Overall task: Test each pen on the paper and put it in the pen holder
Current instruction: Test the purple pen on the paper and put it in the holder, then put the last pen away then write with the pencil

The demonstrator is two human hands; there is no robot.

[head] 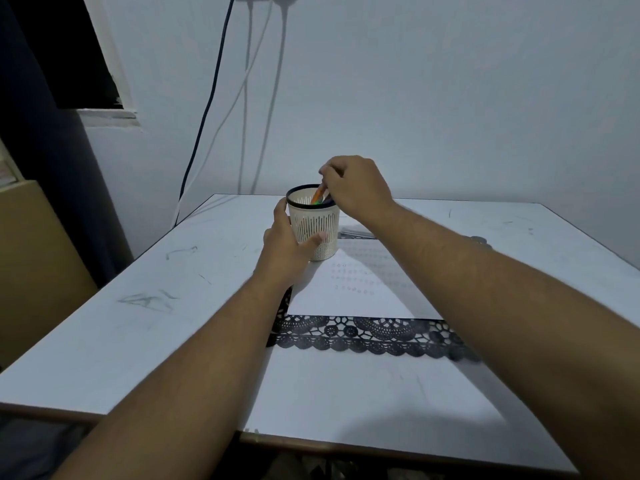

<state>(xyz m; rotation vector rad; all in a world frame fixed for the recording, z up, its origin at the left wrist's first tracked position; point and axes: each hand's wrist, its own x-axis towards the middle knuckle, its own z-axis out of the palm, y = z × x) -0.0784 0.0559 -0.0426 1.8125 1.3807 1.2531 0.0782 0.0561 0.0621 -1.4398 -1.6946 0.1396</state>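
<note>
Pens (318, 195), orange and green among them, stand in the white slotted pen holder (320, 233) at the middle of the frame, their tops just under the right hand (356, 190). That hand's grip is narrow, fingertips pinched on the top of one pen above the dark rim. The left hand (287, 239) wraps the holder's left side, thumb across its front wall. Just below and right of the holder lies the paper (360, 292), marked with faint rows, resting on a black lace mat (363, 332) on the white table (138, 323).
</note>
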